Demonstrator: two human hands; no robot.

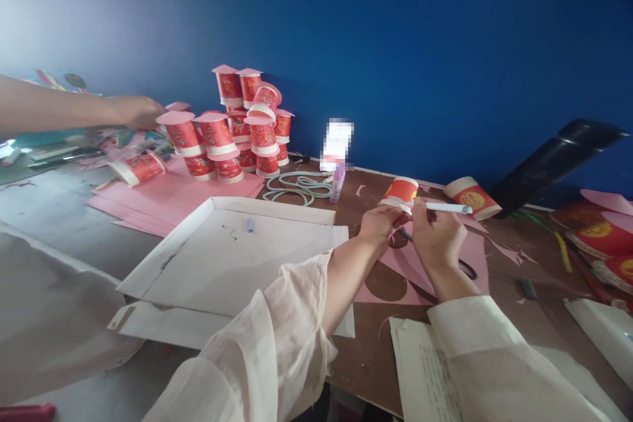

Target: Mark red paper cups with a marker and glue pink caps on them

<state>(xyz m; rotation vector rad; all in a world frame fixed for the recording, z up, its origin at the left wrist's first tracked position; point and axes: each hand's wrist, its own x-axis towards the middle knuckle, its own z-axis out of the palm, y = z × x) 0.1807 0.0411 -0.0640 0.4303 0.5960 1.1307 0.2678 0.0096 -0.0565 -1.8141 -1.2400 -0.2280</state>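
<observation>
My left hand (pixel 380 227) is closed on the rim of a red paper cup (pixel 401 190) with yellow print, which stands upside down. In my right hand (pixel 440 237) is a white marker (pixel 448 208), its near end close to the cup's rim; the exact contact is hidden by my fingers. Below my hands lies pink paper (pixel 475 257) with round cut-outs, and dark-handled scissors (pixel 467 269) rest on it, partly covered by my right hand. A second red paper cup (pixel 472 198) lies on its side to the right.
Stacked red cups (pixel 212 135) with pink tops stand at back left, near another person's hand (pixel 141 112). A white box lid (pixel 192 264) holds a small purple cap (pixel 250 225). A glue stick (pixel 337 183), coiled cable (pixel 297 188) and black tube (pixel 554 158) line the wall.
</observation>
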